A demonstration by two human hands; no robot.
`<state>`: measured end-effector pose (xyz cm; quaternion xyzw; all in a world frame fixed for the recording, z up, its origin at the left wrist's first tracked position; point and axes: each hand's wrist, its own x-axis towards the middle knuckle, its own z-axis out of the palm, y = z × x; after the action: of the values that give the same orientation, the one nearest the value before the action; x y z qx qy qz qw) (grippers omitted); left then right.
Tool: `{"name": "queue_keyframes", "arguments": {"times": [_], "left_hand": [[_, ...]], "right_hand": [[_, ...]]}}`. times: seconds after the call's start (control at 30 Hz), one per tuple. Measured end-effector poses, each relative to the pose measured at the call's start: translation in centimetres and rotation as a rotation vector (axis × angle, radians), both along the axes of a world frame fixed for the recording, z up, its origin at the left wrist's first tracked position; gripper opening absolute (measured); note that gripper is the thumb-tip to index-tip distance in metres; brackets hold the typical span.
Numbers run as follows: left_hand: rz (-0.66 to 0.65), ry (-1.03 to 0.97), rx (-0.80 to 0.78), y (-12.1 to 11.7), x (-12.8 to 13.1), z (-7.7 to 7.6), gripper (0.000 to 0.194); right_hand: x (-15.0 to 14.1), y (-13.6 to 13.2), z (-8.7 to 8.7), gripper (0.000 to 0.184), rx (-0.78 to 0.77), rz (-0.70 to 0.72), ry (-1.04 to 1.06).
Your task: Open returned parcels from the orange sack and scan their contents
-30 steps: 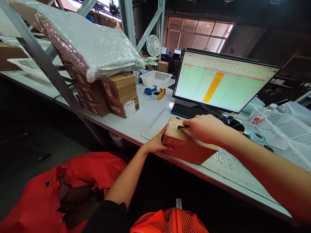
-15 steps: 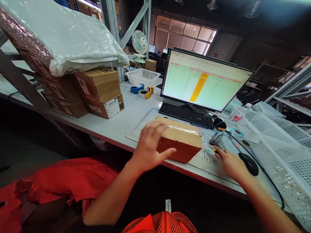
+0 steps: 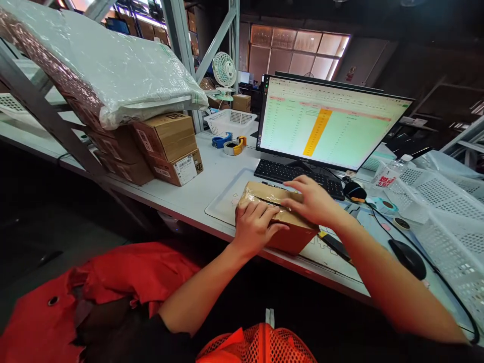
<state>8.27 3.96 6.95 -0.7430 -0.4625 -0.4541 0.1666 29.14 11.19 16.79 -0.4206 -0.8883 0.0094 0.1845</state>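
Note:
A brown cardboard box (image 3: 264,193) wrapped in clear tape lies on the white desk mat (image 3: 227,199), near the front edge of the table. My left hand (image 3: 257,226) rests on the box's near top edge with its fingers curled over the tape seam. My right hand (image 3: 312,201) lies on the box's far right top with its fingers stretched out and spread. Both forearms reach in from below.
Behind the box are a keyboard (image 3: 293,175) and a lit monitor (image 3: 328,126). A mouse (image 3: 408,258) and white mesh baskets (image 3: 434,201) lie at the right. Stacked cartons (image 3: 170,146) under a bagged parcel (image 3: 106,70) stand at the left, tape rolls (image 3: 231,145) behind. A red bag (image 3: 113,282) is below.
My right hand has left the scanner and mouse area and moved left onto the box top. My left hand has shifted from the box's near left corner to its top edge.

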Motion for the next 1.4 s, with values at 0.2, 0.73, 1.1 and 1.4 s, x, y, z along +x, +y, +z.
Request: {"name": "queue_keyframes", "arguments": {"times": [0.2, 0.73, 1.1, 1.4], "left_hand": [[0.004, 0.008, -0.037, 0.1, 0.0, 0.2, 0.027], [-0.188, 0.398, -0.549, 2.4, -1.7, 9.4, 0.056], [0.095, 0.5, -0.104, -4.1, 0.1, 5.0, 0.012], [-0.215, 0.423, -0.573, -0.8, -1.5, 11.3, 0.027]], "right_hand": [[-4.6, -1.0, 1.1, 0.037, 0.005, 0.016, -0.532], [-1.8, 9.1, -1.2, 0.052, -0.362, -0.217, -0.104], [-1.9, 9.5, -1.6, 0.048, -0.338, -0.229, 0.03], [-2.0, 8.4, -1.4, 0.033, -0.296, -0.231, 0.185]]}}
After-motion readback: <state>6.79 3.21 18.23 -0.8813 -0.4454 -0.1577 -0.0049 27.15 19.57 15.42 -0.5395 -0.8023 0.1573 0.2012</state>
